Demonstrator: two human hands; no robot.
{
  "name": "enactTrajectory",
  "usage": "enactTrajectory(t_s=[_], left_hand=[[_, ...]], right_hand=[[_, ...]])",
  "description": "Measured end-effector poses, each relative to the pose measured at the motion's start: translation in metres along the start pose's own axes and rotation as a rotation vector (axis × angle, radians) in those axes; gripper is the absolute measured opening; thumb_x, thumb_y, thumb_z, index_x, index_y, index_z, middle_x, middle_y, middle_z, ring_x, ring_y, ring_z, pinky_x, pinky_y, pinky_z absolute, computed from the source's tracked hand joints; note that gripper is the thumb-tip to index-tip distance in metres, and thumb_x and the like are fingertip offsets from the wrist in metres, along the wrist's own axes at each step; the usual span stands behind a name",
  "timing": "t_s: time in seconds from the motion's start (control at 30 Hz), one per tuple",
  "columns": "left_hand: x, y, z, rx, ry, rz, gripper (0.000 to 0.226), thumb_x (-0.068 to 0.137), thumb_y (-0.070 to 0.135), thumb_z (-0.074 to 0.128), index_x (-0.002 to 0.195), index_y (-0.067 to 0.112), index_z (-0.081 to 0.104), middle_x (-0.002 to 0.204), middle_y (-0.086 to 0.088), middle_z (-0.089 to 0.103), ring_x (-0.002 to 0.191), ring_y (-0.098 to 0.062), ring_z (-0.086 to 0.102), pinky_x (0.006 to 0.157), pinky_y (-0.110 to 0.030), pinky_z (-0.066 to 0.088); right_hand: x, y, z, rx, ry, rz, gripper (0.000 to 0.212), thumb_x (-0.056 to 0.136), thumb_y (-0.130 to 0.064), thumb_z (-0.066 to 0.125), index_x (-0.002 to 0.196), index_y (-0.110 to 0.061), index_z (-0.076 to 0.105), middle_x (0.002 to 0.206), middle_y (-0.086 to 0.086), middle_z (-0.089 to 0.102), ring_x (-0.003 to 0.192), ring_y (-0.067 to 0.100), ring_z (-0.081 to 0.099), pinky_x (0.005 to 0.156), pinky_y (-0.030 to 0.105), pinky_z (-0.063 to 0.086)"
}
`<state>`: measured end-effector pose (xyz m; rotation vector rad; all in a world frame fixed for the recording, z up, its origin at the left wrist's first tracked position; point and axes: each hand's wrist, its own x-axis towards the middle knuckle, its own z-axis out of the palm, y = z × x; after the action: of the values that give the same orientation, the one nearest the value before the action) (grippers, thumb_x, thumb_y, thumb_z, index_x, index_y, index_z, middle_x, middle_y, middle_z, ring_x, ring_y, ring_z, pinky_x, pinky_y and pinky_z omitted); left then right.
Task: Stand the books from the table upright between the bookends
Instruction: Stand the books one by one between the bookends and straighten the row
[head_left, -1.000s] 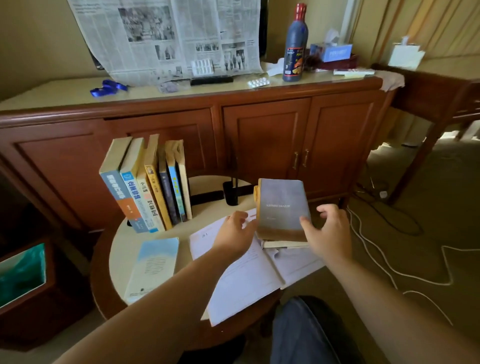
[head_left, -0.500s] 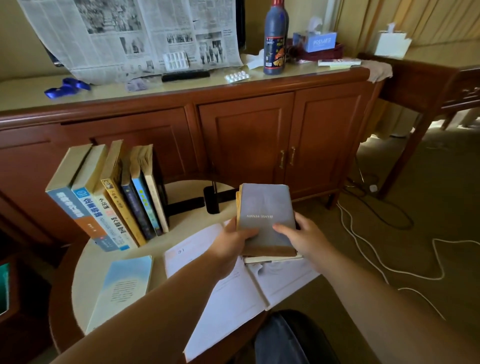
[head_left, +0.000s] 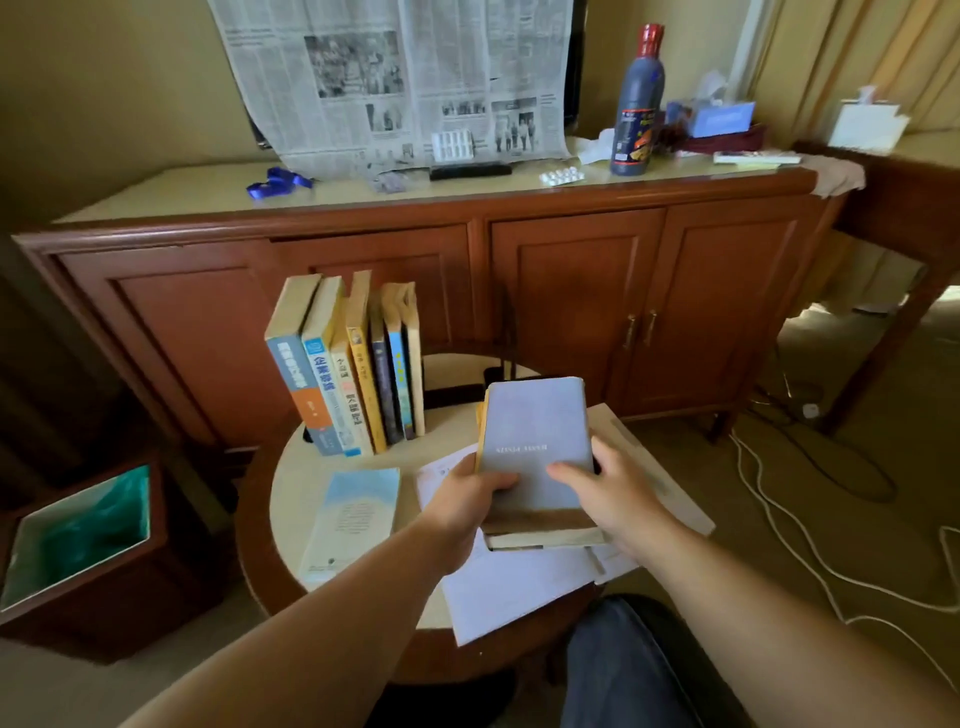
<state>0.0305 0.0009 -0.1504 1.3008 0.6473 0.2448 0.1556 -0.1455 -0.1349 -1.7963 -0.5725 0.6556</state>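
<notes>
A grey book (head_left: 535, 436) with a worn brown lower edge lies on top of a small stack on the round table (head_left: 291, 493). My left hand (head_left: 467, 501) grips its left edge and my right hand (head_left: 618, 499) rests on its right side, both holding it. Several books (head_left: 353, 369) stand upright at the table's back left, leaning slightly. Behind the grey book a black bookend (head_left: 496, 374) partly shows. A light blue book (head_left: 356, 517) lies flat at the front left. Under the stack lies an open white booklet (head_left: 519, 582).
A wooden sideboard (head_left: 571, 291) stands right behind the table, carrying a newspaper, a dark bottle (head_left: 636, 104), pill packs and a tissue box. A bin with a green liner (head_left: 78, 535) sits at the left on the floor. White cables (head_left: 789, 530) trail at the right.
Both hands have closed onto the grey book; a second ago they were open at its sides. The head camera has shifted, so the scene sits differently in the frame.
</notes>
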Motion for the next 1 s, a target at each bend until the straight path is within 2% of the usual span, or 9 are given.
enactTrajectory(t_s=[0.1,0.2,0.3,0.43,0.63,0.73,0.87,0.97,1.0], left_hand=[[-0.018,-0.001,-0.025,0.049,0.040,0.022,0.031,0.092,0.002,0.061,0.120,0.012,0.069,0.115,-0.012,0.077,0.109,-0.031,0.072,0.085,-0.032,0.056],[-0.033,-0.007,-0.041,0.078,0.057,0.035,0.038,0.083,0.012,0.063,0.121,0.019,0.067,0.117,-0.014,0.075,0.107,-0.026,0.072,0.083,-0.029,0.055],[-0.039,-0.022,-0.048,0.063,0.082,-0.006,0.040,0.092,0.009,0.063,0.131,0.019,0.061,0.118,-0.009,0.075,0.110,-0.025,0.071,0.089,-0.032,0.056],[-0.035,-0.035,-0.051,0.054,0.124,-0.053,0.032,0.095,0.009,0.065,0.127,0.016,0.063,0.114,-0.006,0.077,0.107,-0.026,0.072,0.092,-0.037,0.057],[-0.020,-0.025,-0.058,0.094,0.203,-0.150,0.075,0.073,0.057,0.080,0.134,0.021,0.055,0.121,-0.005,0.070,0.110,-0.025,0.069,0.090,-0.039,0.059],[-0.013,-0.025,-0.061,0.064,0.157,-0.146,0.058,0.088,0.045,0.079,0.135,0.021,0.055,0.121,-0.006,0.071,0.108,-0.025,0.070,0.086,-0.036,0.058],[-0.003,-0.032,-0.068,-0.073,0.135,-0.131,0.084,0.063,0.036,0.094,0.136,0.014,0.059,0.117,-0.011,0.076,0.106,-0.030,0.074,0.094,-0.046,0.060],[-0.002,-0.031,-0.072,-0.186,0.087,-0.134,0.073,0.060,0.024,0.090,0.126,0.004,0.067,0.113,-0.018,0.077,0.103,-0.034,0.074,0.086,-0.044,0.062],[-0.003,-0.030,-0.072,-0.214,0.065,-0.152,0.073,0.059,0.022,0.090,0.127,0.002,0.067,0.115,-0.020,0.076,0.106,-0.038,0.073,0.091,-0.048,0.061]], right_hand=[[-0.015,-0.003,0.025,0.026,-0.023,0.013,0.017,0.095,-0.029,0.072,0.109,-0.036,0.065,0.105,-0.008,0.073,0.097,0.013,0.069,0.088,0.038,0.058],[-0.021,0.000,0.046,0.038,-0.053,0.037,0.025,0.093,-0.032,0.073,0.117,-0.036,0.066,0.109,-0.008,0.075,0.101,0.014,0.070,0.092,0.040,0.057],[-0.024,0.005,0.057,0.020,-0.059,0.051,0.026,0.092,-0.033,0.074,0.118,-0.035,0.067,0.108,-0.007,0.075,0.100,0.014,0.071,0.086,0.035,0.057],[-0.020,0.013,0.058,-0.011,-0.036,0.060,0.033,0.089,-0.039,0.075,0.120,-0.033,0.066,0.107,-0.007,0.075,0.097,0.015,0.071,0.087,0.037,0.058],[-0.006,0.005,0.062,-0.144,0.036,0.100,0.060,0.079,-0.059,0.079,0.121,-0.037,0.041,0.110,-0.008,0.060,0.098,0.015,0.063,0.082,0.040,0.057],[-0.002,0.008,0.063,-0.168,0.024,0.084,0.068,0.074,-0.058,0.084,0.121,-0.033,0.042,0.109,-0.008,0.059,0.098,0.014,0.061,0.081,0.038,0.056],[0.000,0.014,0.058,-0.038,-0.049,0.077,0.053,0.080,-0.043,0.086,0.121,-0.028,0.056,0.107,-0.005,0.069,0.094,0.014,0.069,0.076,0.033,0.058],[0.004,0.020,0.055,0.042,-0.090,0.069,0.044,0.081,-0.034,0.087,0.118,-0.030,0.064,0.104,-0.003,0.076,0.092,0.015,0.074,0.084,0.041,0.062],[0.004,0.021,0.054,0.067,-0.100,0.067,0.042,0.081,-0.032,0.087,0.117,-0.030,0.066,0.103,-0.004,0.078,0.091,0.015,0.075,0.084,0.042,0.063]])
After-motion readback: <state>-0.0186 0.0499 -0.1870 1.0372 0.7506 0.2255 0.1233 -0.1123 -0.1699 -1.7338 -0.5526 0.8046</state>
